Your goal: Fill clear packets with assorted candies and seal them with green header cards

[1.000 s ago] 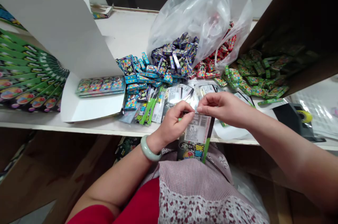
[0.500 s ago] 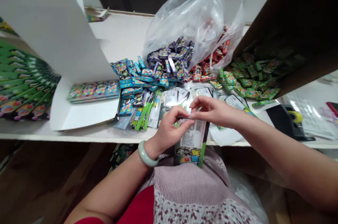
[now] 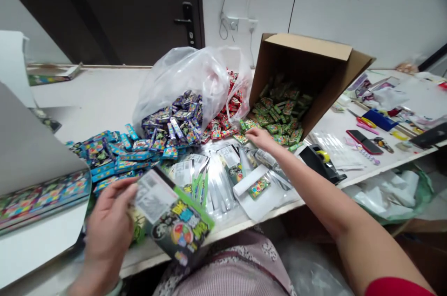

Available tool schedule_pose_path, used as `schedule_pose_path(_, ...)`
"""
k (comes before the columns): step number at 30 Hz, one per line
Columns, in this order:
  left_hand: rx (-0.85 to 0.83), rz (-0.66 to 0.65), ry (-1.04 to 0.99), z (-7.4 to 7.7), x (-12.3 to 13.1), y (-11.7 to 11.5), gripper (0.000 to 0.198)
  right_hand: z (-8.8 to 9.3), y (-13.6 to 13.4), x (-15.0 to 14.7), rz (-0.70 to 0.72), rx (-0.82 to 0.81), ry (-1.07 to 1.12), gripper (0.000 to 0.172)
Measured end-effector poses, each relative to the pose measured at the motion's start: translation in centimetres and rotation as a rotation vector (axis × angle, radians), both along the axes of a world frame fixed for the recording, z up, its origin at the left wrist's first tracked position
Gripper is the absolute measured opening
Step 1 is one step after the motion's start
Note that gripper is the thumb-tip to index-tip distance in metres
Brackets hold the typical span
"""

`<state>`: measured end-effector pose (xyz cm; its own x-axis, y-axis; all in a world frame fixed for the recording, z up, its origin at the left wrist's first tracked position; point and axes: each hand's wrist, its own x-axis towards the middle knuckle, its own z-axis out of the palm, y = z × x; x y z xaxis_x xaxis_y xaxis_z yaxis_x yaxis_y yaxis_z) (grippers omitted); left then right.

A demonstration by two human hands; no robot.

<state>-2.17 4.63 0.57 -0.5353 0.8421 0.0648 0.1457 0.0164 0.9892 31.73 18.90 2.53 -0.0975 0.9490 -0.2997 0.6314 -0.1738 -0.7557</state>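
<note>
My left hand (image 3: 110, 221) grips a flat printed pouch (image 3: 174, 221) by its left edge, thumb over the front. The pouch is black and green with a white label and colourful lettering, tilted above the table's front edge. Farther out, my right hand (image 3: 259, 138) is at the near left edge of a pile of small green candy packets (image 3: 279, 112). Its fingers are bent and close together, and whatever may be between them is hidden. Similar pouches (image 3: 230, 163) and clear sleeves lie in front of it, with a curled white sheet (image 3: 253, 189).
Blue packets (image 3: 129, 156) lie at left by a white display box (image 3: 42, 221). Purple packets (image 3: 181, 119) and red packets (image 3: 223, 121) spill from a clear plastic bag (image 3: 164, 72). A cardboard box (image 3: 310, 47) lies on its side around the green ones. Right are a tape dispenser (image 3: 316, 163), phone (image 3: 363, 141) and scissors (image 3: 365, 120).
My hands, together over the pouch before, are now apart. The left has carried the pouch leftward; the right has reached out to the green packets. The view has turned right.
</note>
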Motion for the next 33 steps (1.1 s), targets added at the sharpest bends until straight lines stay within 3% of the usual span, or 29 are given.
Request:
schedule_pose_path(2,-0.036,0.115,-0.22,-0.7,-1.0,0.7,0.027,-1.0,2.8,2.5,-0.144,0.071,-0.073,0.019)
schedule_pose_path(5,-0.117,0.114,-0.343,-2.2,-1.1,0.9,0.037,-2.8,6.0,4.4,-0.285,0.096,-0.147,0.027)
schedule_pose_path(10,-0.231,-0.048,-0.094,-4.3,-1.4,0.0,0.046,-4.4,7.7,5.0,-0.319,0.081,-0.088,0.032)
schedule_pose_path(16,-0.25,-0.2,0.314,-5.5,-3.4,-0.5,0.047,-2.8,3.9,5.3,-0.283,0.191,0.146,0.029)
schedule_pose_path(20,-0.161,-0.172,0.554,-3.6,-1.9,-0.9,0.052,-1.5,-2.0,2.1,-0.112,0.279,0.307,0.028)
schedule_pose_path(22,-0.109,-0.264,0.369,-2.1,0.6,-1.3,0.051,-1.4,-5.4,-0.5,0.057,0.477,0.358,0.02)
schedule_pose_path(25,-0.198,-0.714,-0.305,-0.4,4.9,-1.8,0.048,-1.8,-9.7,-4.0,0.397,0.848,0.306,0.017)
schedule_pose_path(26,-0.226,-0.805,-0.503,-0.2,6.0,-1.8,0.046,-1.9,-10.8,-4.7,0.475,0.919,0.268,0.019)
schedule_pose_path(29,-0.215,-0.735,-0.766,-0.5,7.8,-2.3,0.038,-2.2,-12.8,-5.5,0.527,0.978,0.147,0.026)
schedule_pose_path(31,-0.206,-0.648,-0.769,-1.0,8.0,-2.8,0.04,-1.9,-13.6,-5.2,0.494,0.902,0.079,0.038)
schedule_pose_path(33,-0.193,-0.605,-0.719,-1.6,8.0,-3.4,0.042,-1.4,-14.3,-4.9,0.523,0.786,0.026,0.061)
